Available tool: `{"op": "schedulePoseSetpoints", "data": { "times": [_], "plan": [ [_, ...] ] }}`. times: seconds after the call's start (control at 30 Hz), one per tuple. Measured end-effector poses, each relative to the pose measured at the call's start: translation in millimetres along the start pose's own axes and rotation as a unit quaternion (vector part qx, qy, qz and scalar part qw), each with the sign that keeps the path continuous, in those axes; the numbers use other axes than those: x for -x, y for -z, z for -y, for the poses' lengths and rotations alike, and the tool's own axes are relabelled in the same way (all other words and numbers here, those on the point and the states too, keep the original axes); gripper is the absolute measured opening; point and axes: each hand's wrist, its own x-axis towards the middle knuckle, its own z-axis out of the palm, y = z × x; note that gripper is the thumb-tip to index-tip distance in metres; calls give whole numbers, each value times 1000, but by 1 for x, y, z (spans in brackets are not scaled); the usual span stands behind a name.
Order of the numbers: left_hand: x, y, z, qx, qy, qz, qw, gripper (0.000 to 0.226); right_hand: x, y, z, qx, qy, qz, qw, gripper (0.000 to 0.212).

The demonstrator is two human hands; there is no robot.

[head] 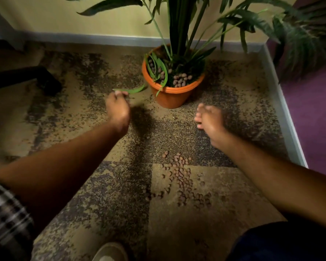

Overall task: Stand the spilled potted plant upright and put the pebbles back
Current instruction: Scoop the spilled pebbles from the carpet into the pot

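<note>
An orange pot [170,97] stands upright on the carpet near the wall, with tall green leaves [179,25] rising from it and brown pebbles [181,80] on its soil. A spill of brown pebbles [181,181] lies on the carpet in front of the pot, nearer to me. My left hand [118,110] is left of the pot, its fingers curled, pinching the tip of a drooping leaf [134,90]. My right hand [210,119] hovers below and right of the pot, blurred, fingers loosely spread and holding nothing.
A grey skirting board [282,102] and purple wall close the right side; a yellow wall [45,17] runs along the back. A dark chair leg [26,76] reaches in at the left. A shoe tip [111,251] shows at the bottom edge.
</note>
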Motion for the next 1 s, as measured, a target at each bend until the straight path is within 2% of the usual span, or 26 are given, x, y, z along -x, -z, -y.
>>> {"op": "schedulePoseSetpoints", "data": {
  "times": [0.07, 0.1, 0.2, 0.27, 0.33, 0.43, 0.5, 0.57, 0.67, 0.77, 0.8, 0.87, 0.93, 1.0],
  "plan": [
    [2, 11, 36, -124, -18, 49, 991, 36, -8, -7, -31, 139, 62, 46, 987, 16],
    [5, 17, 52, -174, -23, 86, 981, 36, -11, -11, -44, 201, 108, 77, 970, 18],
    [25, 35, 93, -270, -51, 197, 941, 47, -22, -23, -65, 368, 232, 141, 889, 53],
    [52, 48, 118, -333, -115, 259, 899, 66, -24, -36, -68, 406, 253, 173, 861, 73],
    [81, 61, 142, -381, -188, 274, 863, 75, -17, -53, -74, 424, 287, 209, 833, 80],
    [114, 78, 164, -406, -229, 259, 846, 78, 14, -71, -93, 451, 372, 254, 771, 81],
    [130, 87, 174, -435, -251, 267, 823, 80, 37, -70, -107, 465, 430, 271, 725, 78],
    [141, 94, 180, -461, -275, 281, 796, 83, 55, -63, -116, 455, 471, 294, 696, 74],
    [152, 103, 185, -477, -294, 306, 770, 86, 70, -49, -117, 393, 475, 346, 708, 64],
    [158, 106, 189, -491, -316, 311, 750, 86, 56, -52, -91, 354, 501, 291, 735, 53],
    [159, 106, 191, -498, -317, 309, 746, 87, 44, -61, -79, 362, 494, 269, 743, 55],
    [160, 105, 193, -505, -313, 307, 743, 89, 20, -82, -57, 405, 430, 278, 758, 68],
    [159, 105, 194, -496, -310, 310, 750, 93, 8, -97, -54, 445, 383, 310, 748, 75],
    [158, 106, 195, -470, -300, 315, 768, 100, 18, -98, -73, 470, 418, 325, 706, 75]
  ]
}}
